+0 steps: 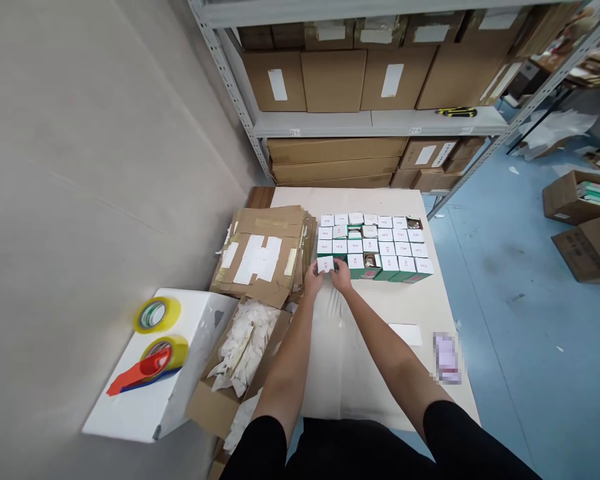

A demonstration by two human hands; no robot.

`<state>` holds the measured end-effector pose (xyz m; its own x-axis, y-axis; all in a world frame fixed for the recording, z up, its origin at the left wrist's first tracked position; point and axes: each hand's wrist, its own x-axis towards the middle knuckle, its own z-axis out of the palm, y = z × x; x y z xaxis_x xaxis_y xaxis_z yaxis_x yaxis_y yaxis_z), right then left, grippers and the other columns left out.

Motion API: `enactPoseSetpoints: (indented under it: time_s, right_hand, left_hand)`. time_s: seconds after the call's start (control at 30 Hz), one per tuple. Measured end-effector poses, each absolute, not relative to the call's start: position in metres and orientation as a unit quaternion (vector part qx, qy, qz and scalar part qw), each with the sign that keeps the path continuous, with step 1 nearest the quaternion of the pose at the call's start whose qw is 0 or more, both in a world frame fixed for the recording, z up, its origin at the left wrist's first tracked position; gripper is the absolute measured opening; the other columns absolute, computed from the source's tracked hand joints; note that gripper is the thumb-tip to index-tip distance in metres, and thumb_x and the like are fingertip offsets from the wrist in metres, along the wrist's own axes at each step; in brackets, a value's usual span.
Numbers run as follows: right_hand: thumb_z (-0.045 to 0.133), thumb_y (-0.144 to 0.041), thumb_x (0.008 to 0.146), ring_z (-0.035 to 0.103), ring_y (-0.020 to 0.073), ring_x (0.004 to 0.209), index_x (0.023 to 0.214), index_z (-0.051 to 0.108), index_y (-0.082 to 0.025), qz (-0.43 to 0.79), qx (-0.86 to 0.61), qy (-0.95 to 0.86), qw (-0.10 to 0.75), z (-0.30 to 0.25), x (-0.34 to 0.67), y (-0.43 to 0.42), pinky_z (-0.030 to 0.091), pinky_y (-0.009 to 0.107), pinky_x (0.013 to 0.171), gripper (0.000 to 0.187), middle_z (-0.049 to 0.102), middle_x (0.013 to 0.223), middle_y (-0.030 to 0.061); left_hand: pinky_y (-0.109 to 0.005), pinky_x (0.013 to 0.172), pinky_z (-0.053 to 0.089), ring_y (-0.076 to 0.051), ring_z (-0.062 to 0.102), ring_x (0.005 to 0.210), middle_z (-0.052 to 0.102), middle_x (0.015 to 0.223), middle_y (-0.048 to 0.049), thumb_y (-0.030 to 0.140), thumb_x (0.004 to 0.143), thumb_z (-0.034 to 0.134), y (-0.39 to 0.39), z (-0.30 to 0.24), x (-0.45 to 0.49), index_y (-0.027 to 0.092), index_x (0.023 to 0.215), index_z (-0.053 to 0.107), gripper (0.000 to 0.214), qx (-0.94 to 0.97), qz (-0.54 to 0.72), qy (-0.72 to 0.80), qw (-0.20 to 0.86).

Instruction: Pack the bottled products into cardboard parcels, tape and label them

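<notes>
Pale sheeted table [340,373], hands [341,277] pinching white card box [325,265].

A grid of small cartons [373,247] sits on the table [360,198], with a stack of flattened cardboard [260,250] at its left edge. Nearer, left of the table, an open carton [215,407] of white wrapping [243,347] lies beside a white block [195,393] bearing two tape rolls [157,315]. Behind the table, shelving [380,123] holds cardboard boxes [333,80]; more cartons [577,200] stand on the floor to the right.
</notes>
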<state>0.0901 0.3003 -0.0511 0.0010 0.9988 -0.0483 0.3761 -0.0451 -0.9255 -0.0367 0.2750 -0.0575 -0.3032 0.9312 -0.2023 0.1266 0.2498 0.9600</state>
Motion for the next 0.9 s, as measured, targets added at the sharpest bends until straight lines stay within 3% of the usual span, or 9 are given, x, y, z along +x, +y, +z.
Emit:
enactPoseSetpoints:
  time_s: [0.17,0.4,0.6,0.9]
  right_hand:
    - [0.059,-0.030,0.075,0.068,0.0260,0.106,0.122,0.068,-0.018,0.447,-0.544,-0.540,0.460,-0.026,0.098,0.274,0.057,0.045,0.097,0.050,0.072,0.121,0.0133]
    - [0.063,-0.038,0.075,0.066,0.0264,0.107,0.126,0.068,-0.020,0.446,-0.555,-0.520,0.472,0.004,0.108,0.195,0.057,0.045,0.095,0.054,0.069,0.128,0.0141]
    - [0.060,-0.039,0.076,0.066,0.0259,0.107,0.125,0.068,-0.020,0.435,-0.608,-0.486,0.453,-0.006,0.120,0.104,0.056,0.046,0.097,0.053,0.069,0.130,0.0129]
    - [0.052,-0.037,0.072,0.068,0.0245,0.094,0.112,0.068,-0.019,0.409,-0.670,-0.464,0.410,-0.044,0.133,0.019,0.059,0.041,0.083,0.046,0.075,0.113,0.0113]
  left_hand:
    - [-0.045,0.112,0.052,-0.029,0.066,0.128,0.069,0.138,-0.0195,0.019,0.084,0.076,0.242,-0.024,-0.043,0.014,0.149,0.056,0.069,0.399,0.514,0.634,0.418]
    - [-0.045,0.109,0.054,-0.028,0.069,0.120,0.072,0.128,-0.0182,0.021,0.082,0.080,0.176,0.000,-0.046,0.014,0.146,0.060,0.067,0.409,0.516,0.595,0.461]
    - [-0.047,0.107,0.055,-0.030,0.070,0.118,0.073,0.125,-0.0176,0.022,0.077,0.086,0.100,-0.020,-0.037,0.015,0.142,0.062,0.069,0.405,0.481,0.582,0.516]
    - [-0.049,0.110,0.052,-0.029,0.069,0.121,0.073,0.126,-0.0165,0.020,0.079,0.083,0.023,-0.063,-0.010,0.018,0.144,0.060,0.069,0.397,0.392,0.609,0.564]
